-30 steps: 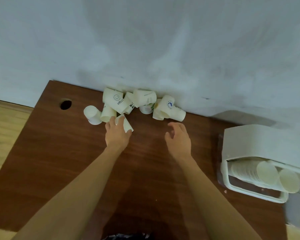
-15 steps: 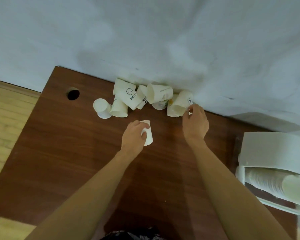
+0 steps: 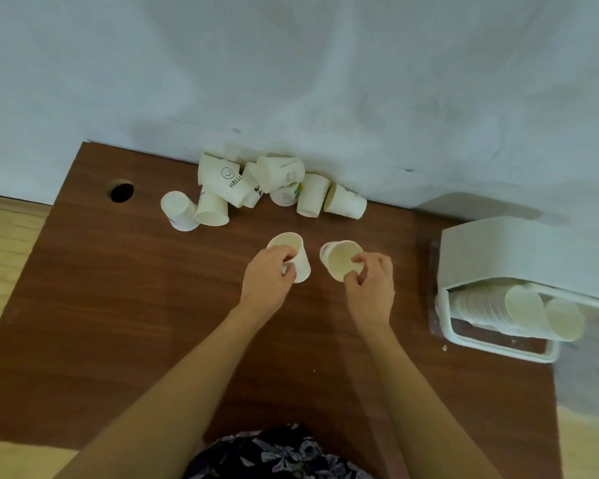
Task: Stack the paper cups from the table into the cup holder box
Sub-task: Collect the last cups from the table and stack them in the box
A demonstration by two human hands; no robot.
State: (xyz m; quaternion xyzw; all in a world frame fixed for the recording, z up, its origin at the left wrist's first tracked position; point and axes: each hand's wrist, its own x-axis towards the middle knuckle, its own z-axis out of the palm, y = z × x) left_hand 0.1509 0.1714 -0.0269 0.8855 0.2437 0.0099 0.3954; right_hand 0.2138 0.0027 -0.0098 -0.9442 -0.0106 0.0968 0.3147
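Left hand [image 3: 268, 274] grips cup [image 3: 293, 254] | right hand [image 3: 372, 283] grips second cup [image 3: 341, 259]

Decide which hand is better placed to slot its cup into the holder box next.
Probably the right hand: its white paper cup is nearer the white plastic cup holder box on the table's right side.

2 white paper cups held side by side above the table's middle: left cup [image 3: 293, 255] upright-ish, mouth up; right cup [image 3: 341, 259] tilted, mouth toward camera. Pile of loose cups [image 3: 256, 188] at the far edge by the wall, tipped at all angles, some w/ smiley + "HELLO" print. Cup holder box [image 3: 498, 257], white, at right; stacked cups [image 3: 512, 305] lie sideways inside, mouths outward.
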